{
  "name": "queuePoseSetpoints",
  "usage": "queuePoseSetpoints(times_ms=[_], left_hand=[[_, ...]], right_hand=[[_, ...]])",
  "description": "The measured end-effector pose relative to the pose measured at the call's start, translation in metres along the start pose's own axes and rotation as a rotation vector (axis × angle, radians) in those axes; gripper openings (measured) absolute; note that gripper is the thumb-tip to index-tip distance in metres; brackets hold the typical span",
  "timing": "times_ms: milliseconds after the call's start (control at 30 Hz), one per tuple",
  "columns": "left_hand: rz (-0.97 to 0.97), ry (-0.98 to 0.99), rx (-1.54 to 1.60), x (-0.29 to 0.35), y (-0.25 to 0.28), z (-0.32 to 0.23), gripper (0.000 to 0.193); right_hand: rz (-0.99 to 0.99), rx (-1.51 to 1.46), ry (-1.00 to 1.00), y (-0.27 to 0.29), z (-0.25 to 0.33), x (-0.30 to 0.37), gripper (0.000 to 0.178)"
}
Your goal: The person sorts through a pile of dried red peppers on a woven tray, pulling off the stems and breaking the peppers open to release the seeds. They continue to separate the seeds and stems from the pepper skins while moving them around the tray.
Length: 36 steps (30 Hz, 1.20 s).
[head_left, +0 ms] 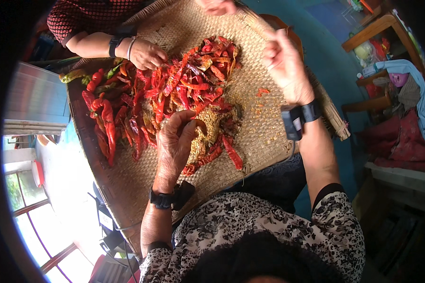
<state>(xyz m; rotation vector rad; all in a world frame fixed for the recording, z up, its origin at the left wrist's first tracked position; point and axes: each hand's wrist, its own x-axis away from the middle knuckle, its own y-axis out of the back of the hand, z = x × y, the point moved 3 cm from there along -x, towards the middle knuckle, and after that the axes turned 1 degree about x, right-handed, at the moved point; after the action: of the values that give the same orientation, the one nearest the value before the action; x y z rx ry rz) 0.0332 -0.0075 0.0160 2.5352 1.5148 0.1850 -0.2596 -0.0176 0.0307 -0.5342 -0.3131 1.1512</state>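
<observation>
A large heap of dried red chili peppers (pixel 182 85) lies on a woven tray (pixel 264 127). Over its near side, my left hand (pixel 174 141) is closed, thumb and forefinger around what looks like a piece of red chili pepper (pixel 201 125), partly hidden by the fingers. Beneath it are pale yellow seeds (pixel 207 129) and more chilies. My right hand (pixel 288 68) is raised above the tray's right side, away from the heap, fingers loosely bent and apart with nothing visible in them.
Across the tray, another person's hand (pixel 147 54) touches the heap's far edge; a second hand (pixel 217 6) shows at the top. A few red scraps (pixel 263 92) lie on the weave. Wooden furniture (pixel 370 35) with cloths stands at right, a window (pixel 30 188) at left.
</observation>
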Motion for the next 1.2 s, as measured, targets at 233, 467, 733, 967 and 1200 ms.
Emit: queuePoseSetpoints(times_ms=[233,467,733,967,1200], left_hand=[[-0.007,-0.003,0.197,-0.009,-0.003,-0.014,0.018],[0.004,-0.009,0.202,-0.005,-0.006,-0.011,0.018],[0.152,-0.195,-0.721,0.012,-0.029,0.001,0.017],[0.087,-0.164,-0.501,0.007,-0.014,0.014,0.008],[0.038,-0.072,-0.259,-0.012,-0.01,-0.017,0.013]], right_hand=[[0.888,0.989,0.166,-0.071,-0.062,0.061,0.03],[0.791,0.973,0.048,-0.054,-0.055,0.041,0.023],[0.006,-0.213,-0.036,0.004,0.003,-0.006,0.024],[0.684,0.863,0.133,-0.053,-0.038,0.031,0.034],[0.806,0.89,0.093,-0.076,-0.058,0.055,0.023]])
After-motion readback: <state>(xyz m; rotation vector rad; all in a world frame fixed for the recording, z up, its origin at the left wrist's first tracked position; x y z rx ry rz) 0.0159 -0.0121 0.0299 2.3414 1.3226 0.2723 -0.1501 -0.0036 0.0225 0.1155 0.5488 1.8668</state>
